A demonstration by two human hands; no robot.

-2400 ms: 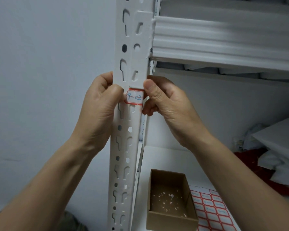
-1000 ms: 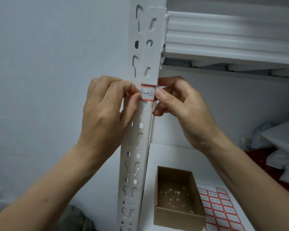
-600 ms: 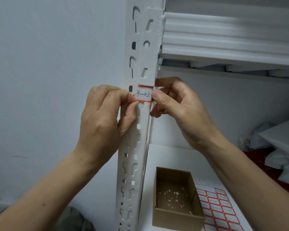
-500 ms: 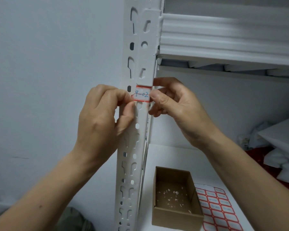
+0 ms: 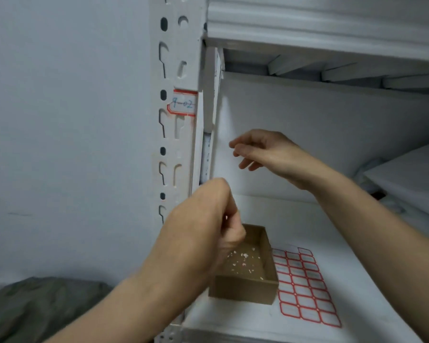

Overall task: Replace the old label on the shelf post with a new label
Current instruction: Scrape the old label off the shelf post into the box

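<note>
A red-bordered label [image 5: 183, 103] with blue handwriting sticks on the white slotted shelf post [image 5: 176, 157], its left edge ragged. Neither hand touches it. My left hand [image 5: 203, 229] hovers lower down, over the open cardboard box [image 5: 245, 287], with fingertips curled together; I cannot see whether a scrap is between them. My right hand [image 5: 260, 149] hangs in the air inside the shelf bay, right of the post, fingers loosely bent and holding nothing. A sheet of blank red-bordered labels [image 5: 305, 285] lies on the shelf board [image 5: 307, 219] beside the box.
Small white paper scraps litter the box floor. The upper shelf beam [image 5: 307, 21] runs overhead. White wrapped packages [image 5: 411, 174] are stacked at the right. A dark green cloth [image 5: 35, 308] lies low at the left, by the wall.
Both hands have left the label and the post. My left hand dropped to above the box; my right hand moved down and right into the bay. The camera shifted too.
</note>
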